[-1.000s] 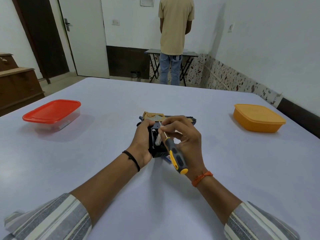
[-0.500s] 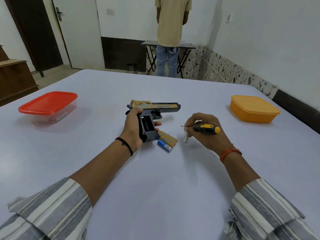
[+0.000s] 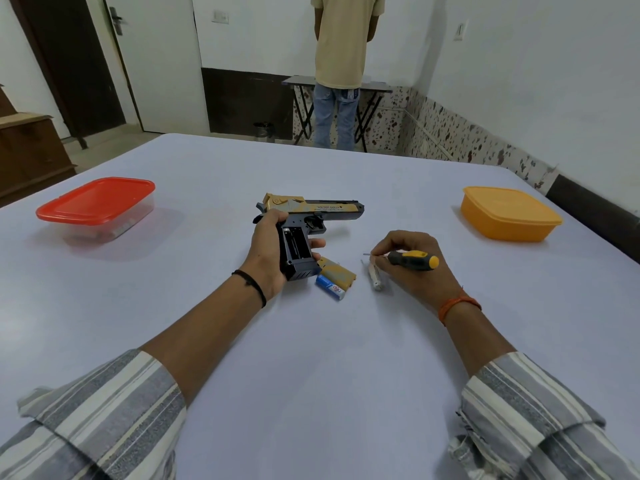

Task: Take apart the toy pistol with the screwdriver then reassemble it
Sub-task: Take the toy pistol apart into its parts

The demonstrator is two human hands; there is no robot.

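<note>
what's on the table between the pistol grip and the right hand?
In the head view, a gold cover piece and a blue battery lie beside the pistol grip; a silver battery lies by the right hand, which holds the screwdriver.

One head-worn camera looks forward and down across the table (image 3: pixel 346 358), close above its near edge, facing the far wall beyond it.
</note>
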